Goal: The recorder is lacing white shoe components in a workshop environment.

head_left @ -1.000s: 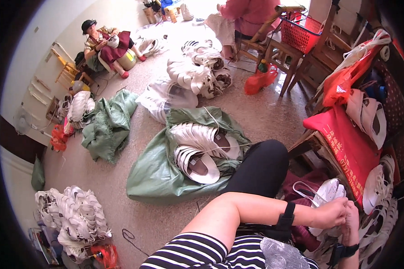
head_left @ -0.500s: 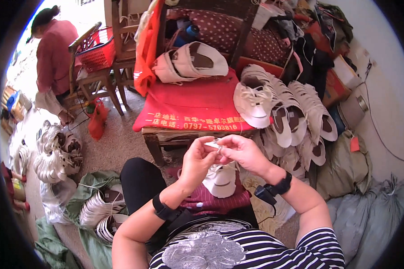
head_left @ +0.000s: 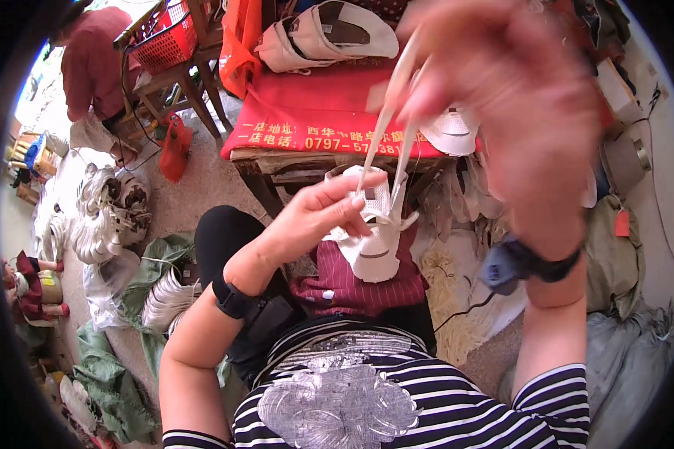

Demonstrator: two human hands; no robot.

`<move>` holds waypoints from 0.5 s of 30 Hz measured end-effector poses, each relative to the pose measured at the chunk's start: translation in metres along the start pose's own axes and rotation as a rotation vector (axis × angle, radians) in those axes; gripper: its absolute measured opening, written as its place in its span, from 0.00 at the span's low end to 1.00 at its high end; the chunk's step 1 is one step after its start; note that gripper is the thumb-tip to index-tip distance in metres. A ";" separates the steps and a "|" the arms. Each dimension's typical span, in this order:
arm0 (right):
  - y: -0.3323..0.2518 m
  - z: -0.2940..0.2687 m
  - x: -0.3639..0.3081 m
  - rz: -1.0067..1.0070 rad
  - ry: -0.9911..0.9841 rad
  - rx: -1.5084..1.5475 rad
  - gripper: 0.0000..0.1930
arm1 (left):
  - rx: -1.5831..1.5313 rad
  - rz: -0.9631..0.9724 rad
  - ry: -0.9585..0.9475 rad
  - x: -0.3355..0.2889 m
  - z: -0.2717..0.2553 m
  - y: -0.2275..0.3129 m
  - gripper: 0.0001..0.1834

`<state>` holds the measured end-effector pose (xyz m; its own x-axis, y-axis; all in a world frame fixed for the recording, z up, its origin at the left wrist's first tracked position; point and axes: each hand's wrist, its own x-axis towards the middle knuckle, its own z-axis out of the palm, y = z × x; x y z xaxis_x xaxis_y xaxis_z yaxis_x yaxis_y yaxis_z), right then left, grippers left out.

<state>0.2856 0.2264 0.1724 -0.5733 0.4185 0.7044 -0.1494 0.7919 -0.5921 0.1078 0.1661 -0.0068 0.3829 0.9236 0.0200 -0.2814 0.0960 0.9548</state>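
Note:
A white shoe upper (head_left: 376, 258) rests toe toward me on the maroon striped cloth (head_left: 341, 273) over my lap. From it a white shoelace (head_left: 384, 123) runs up in two taut strands. High at the right, my right hand (head_left: 517, 97) is closed on the upper part of the lace; motion smears its fingers. My left hand (head_left: 307, 217) is beside the shoe's opening, with thumb and index finger closed around one strand near the eyelets. Its other fingers curl over the upper.
Ahead stands a wooden chair with a red cover (head_left: 299, 112), holding pale shoe uppers (head_left: 318, 41). Loose cream laces (head_left: 453, 299) lie right of my lap. Stacked uppers (head_left: 101, 217) and green sacks (head_left: 112, 382) are at the left. Another person (head_left: 97, 63) sits far left beside a red basket (head_left: 165, 41).
My right hand has swung up and right, drawing the lace out long. My left hand has lowered to the shoe upper. The view has tipped down.

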 end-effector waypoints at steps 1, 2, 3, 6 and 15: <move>-0.005 -0.020 0.013 -0.014 0.086 0.092 0.08 | 0.073 -0.050 -0.097 -0.001 0.001 0.001 0.25; -0.005 -0.026 0.021 -0.020 0.094 0.085 0.08 | 0.080 -0.076 -0.158 -0.001 0.009 -0.002 0.27; -0.002 -0.028 0.028 -0.012 0.109 0.089 0.07 | 0.037 -0.062 -0.152 -0.001 0.026 -0.002 0.25; 0.004 -0.037 0.047 0.010 0.159 0.086 0.05 | 0.241 -0.103 -0.246 -0.008 0.055 0.036 0.27; 0.104 -0.018 -0.094 0.274 -0.597 -0.417 0.10 | 0.580 0.200 0.476 0.006 0.000 -0.003 0.20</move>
<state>0.3384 0.2777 0.0519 -0.9005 0.4069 0.1535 0.3081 0.8461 -0.4348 0.1109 0.1717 -0.0100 -0.0827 0.9754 0.2043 0.2509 -0.1780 0.9515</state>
